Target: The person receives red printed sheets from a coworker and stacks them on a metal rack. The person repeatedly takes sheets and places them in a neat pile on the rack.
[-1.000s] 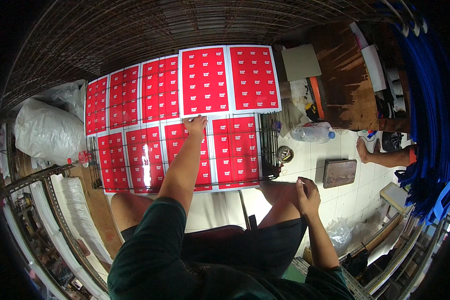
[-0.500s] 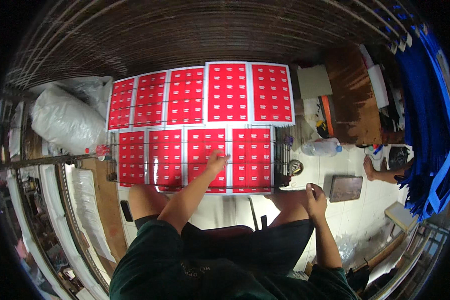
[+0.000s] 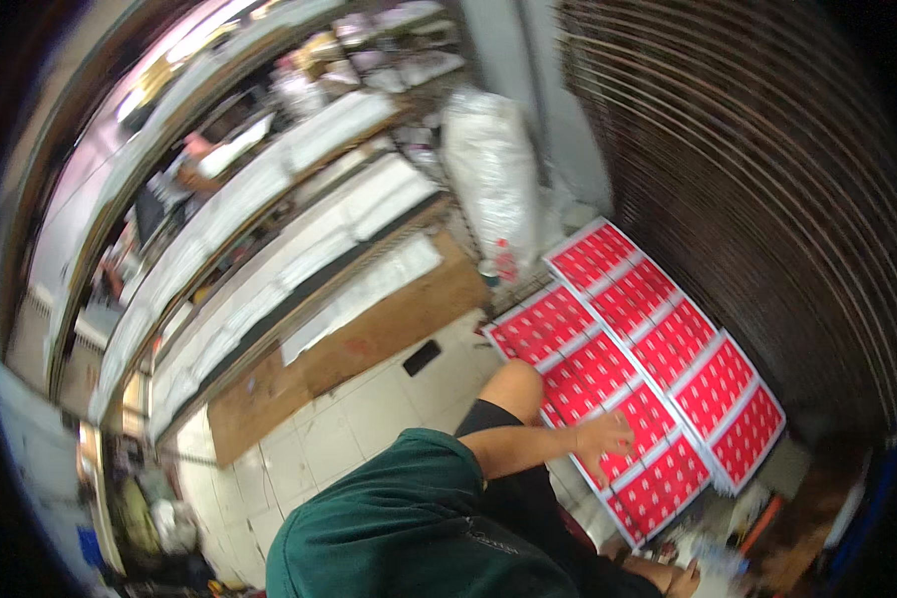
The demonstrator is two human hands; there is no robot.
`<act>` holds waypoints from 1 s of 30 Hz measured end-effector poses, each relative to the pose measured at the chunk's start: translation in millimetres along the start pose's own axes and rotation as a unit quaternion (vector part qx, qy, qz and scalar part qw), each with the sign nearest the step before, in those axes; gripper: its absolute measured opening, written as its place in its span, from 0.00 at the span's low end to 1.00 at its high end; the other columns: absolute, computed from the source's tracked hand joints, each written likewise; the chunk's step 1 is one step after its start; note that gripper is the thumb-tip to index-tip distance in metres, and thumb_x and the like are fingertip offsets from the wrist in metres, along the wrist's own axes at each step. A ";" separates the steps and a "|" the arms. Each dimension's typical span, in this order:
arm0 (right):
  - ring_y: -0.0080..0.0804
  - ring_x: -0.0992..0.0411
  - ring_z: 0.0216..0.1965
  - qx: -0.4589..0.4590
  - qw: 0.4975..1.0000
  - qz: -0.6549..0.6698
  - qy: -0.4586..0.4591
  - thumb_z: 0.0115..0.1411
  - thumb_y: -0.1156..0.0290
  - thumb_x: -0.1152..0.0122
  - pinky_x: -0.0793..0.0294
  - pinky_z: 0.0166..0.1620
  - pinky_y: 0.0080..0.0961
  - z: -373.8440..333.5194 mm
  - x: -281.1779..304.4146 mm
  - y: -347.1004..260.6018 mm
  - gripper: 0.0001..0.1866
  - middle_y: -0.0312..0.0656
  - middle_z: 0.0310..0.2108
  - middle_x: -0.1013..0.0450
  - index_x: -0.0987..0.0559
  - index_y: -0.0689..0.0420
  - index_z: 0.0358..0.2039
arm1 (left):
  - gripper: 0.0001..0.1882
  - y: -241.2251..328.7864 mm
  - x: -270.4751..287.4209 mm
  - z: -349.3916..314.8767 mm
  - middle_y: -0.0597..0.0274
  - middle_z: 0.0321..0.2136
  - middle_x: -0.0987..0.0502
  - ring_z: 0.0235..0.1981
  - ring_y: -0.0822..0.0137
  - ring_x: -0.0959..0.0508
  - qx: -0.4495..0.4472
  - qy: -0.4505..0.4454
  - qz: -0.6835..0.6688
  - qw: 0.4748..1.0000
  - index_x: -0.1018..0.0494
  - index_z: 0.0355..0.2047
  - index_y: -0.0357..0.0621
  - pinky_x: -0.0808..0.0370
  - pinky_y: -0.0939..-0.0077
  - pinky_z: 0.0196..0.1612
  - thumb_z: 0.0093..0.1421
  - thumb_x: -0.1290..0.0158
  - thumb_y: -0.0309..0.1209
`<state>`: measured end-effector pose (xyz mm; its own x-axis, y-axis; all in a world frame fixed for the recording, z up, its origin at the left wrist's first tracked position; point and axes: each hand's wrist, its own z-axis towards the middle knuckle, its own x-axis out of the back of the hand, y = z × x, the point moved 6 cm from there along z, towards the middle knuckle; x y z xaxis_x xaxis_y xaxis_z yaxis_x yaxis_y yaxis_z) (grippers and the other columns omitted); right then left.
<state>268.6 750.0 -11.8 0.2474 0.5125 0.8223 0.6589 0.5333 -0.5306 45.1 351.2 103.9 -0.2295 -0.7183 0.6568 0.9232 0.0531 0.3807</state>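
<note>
Red sheets with white borders and small repeated white print lie in two rows on a wire rack, with one sheet [image 3: 665, 485] in the near row beside my left hand. My left hand [image 3: 605, 444] is stretched over this near row, fingers apart and nothing seen in them; I cannot tell whether it touches a sheet. Behind are the sheets of the far row [image 3: 673, 344]. Low at the picture's edge, my right hand [image 3: 685, 578] shows only in part beside my leg, blurred, with its fingers hard to make out.
A dark rack of many wire shelves [image 3: 738, 169] rises beyond the sheets. At the left stand long shelves [image 3: 299, 159] with white stacks. A plastic-wrapped bundle [image 3: 493, 169] stands near the far corner. A black phone [image 3: 423, 358] lies on the tiled floor beside a brown board [image 3: 369, 359].
My view has swung to the left, so the shelves and floor there show and the sheets sit at the right. My left arm stays stretched over the near row.
</note>
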 end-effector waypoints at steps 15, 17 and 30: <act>0.51 0.31 0.40 -0.048 0.997 -0.050 -0.028 0.56 0.45 0.56 0.35 0.47 0.40 -10.2 -2.2 -5.8 0.32 0.56 0.36 0.27 0.24 0.67 0.35 | 0.17 85.4 35.7 -47.4 0.53 0.54 0.38 0.51 0.50 0.35 0.195 0.005 -0.069 0.978 0.27 0.36 0.33 0.39 0.57 0.53 0.59 0.60 0.35; 0.50 0.30 0.39 -0.049 0.997 -0.049 -0.027 0.56 0.46 0.56 0.35 0.46 0.40 -8.2 -1.5 -8.0 0.31 0.56 0.36 0.27 0.24 0.68 0.35 | 0.22 89.8 30.9 -48.5 0.51 0.51 0.36 0.51 0.51 0.35 0.195 0.004 -0.059 0.979 0.38 0.49 0.31 0.42 0.56 0.55 0.58 0.61 0.33; 0.47 0.29 0.38 -0.053 0.998 -0.036 -0.011 0.57 0.50 0.54 0.34 0.44 0.36 -6.0 2.3 -0.3 0.29 0.57 0.35 0.27 0.25 0.69 0.35 | 0.36 34.0 -92.4 -114.7 0.57 0.54 0.36 0.55 0.59 0.38 0.407 -0.319 -0.169 0.839 0.36 0.52 0.44 0.42 0.64 0.56 0.58 0.68 0.61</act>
<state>273.2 747.0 -8.4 0.1822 0.4914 0.8517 0.7466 0.4946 -0.4450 133.1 339.8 -18.4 -0.7934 -0.2846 0.5380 0.3153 0.5638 0.7633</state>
